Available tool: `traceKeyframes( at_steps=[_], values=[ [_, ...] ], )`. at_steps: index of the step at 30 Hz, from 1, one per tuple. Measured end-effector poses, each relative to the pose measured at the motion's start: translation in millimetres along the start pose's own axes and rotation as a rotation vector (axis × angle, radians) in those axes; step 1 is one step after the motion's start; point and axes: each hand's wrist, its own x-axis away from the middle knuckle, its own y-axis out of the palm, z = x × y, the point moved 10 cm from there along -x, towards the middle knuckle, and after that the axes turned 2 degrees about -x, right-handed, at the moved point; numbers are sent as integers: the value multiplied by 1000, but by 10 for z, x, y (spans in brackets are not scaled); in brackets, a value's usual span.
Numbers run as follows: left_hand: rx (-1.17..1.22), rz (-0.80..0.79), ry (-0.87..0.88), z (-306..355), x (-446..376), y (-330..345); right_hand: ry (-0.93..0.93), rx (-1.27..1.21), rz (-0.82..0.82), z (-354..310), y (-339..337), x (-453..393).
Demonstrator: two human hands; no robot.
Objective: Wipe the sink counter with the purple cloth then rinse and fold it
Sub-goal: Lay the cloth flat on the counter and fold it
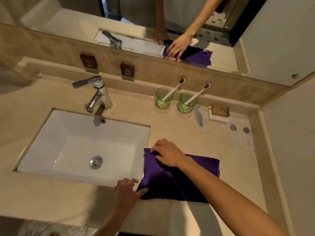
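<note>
We look down at a beige stone counter [187,133] in warm light, with a tiled backsplash [153,68] and a wide mirror [68,23] above it. A plain pale wall [293,142] closes the right side.

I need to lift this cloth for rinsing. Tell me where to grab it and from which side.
Grab the cloth by its two sink-side corners, coming from the sink. That edge lies along the basin rim, so fingers can probably slip under it. The right hand already rests on the far corner and the left hand touches the near one. The cloth lies flat, so its middle offers nothing to pinch.
</note>
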Motion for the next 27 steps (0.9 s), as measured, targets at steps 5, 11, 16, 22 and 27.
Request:
traceKeyframes(
  at_steps=[5, 11, 16, 22, 27],
  values=[
    [-103, 33, 29, 120, 110, 4, -129, 383, -240, -393, 141, -496],
    [16, 73, 17, 108, 148, -20, -199, 516, -389, -516, 290, -609],
    [-103, -8, 33, 117, 80, 80, -242, 581, -424, -544, 287, -676],
    [197, -74, 9, 85, 57, -100, -274, 531, -379, -695, 104, -738],
    [424, 99, -102, -103, 171, -528, -286, 422, -252, -976, -206, -925]
  ],
)
